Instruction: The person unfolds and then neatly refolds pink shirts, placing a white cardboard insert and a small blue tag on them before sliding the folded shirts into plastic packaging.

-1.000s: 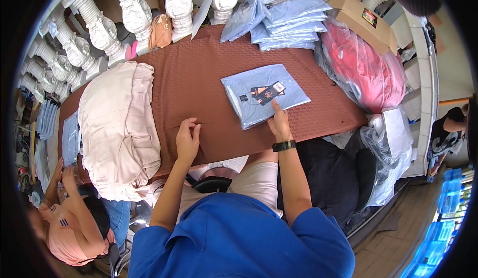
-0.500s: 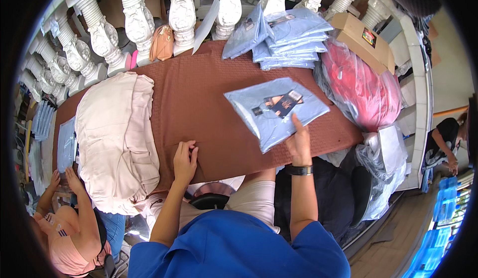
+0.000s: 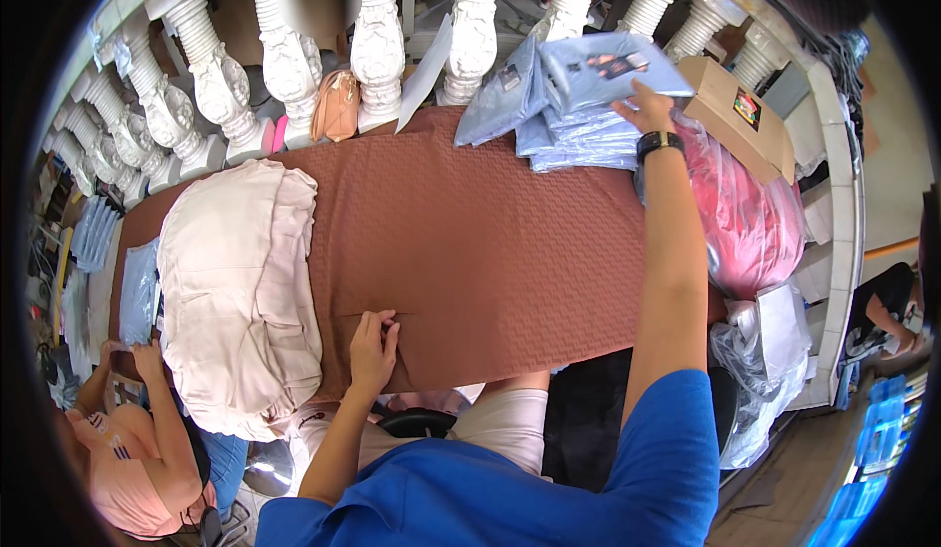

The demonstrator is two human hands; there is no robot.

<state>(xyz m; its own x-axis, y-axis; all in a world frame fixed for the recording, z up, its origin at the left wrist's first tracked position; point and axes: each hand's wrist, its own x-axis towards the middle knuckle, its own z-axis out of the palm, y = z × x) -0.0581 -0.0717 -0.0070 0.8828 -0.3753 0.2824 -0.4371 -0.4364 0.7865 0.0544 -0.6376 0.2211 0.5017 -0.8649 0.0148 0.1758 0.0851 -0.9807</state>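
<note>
From my feed, the right hand [image 3: 647, 111] has travelled from the near middle of the brown cloth-covered table [image 3: 490, 243] up to the far edge, arm stretched long, black watch [image 3: 660, 141] showing at the wrist. Half a second ago it was sliding the light blue bagged garment [image 3: 613, 65] across the cloth; now that packet lies on top of the stack of blue packets [image 3: 569, 121] by the white balusters [image 3: 377, 42], and the fingers rest loosely spread on its near edge, not gripping that I can see. The left hand [image 3: 372, 346] has hardly moved: it lies at the table's near edge, fingers together and curled down on the cloth, just beside the pile of cream fabric [image 3: 240, 292]. The cardboard box [image 3: 735, 116] and pink bagged bundle [image 3: 750, 219] sit right of the stack.
</note>
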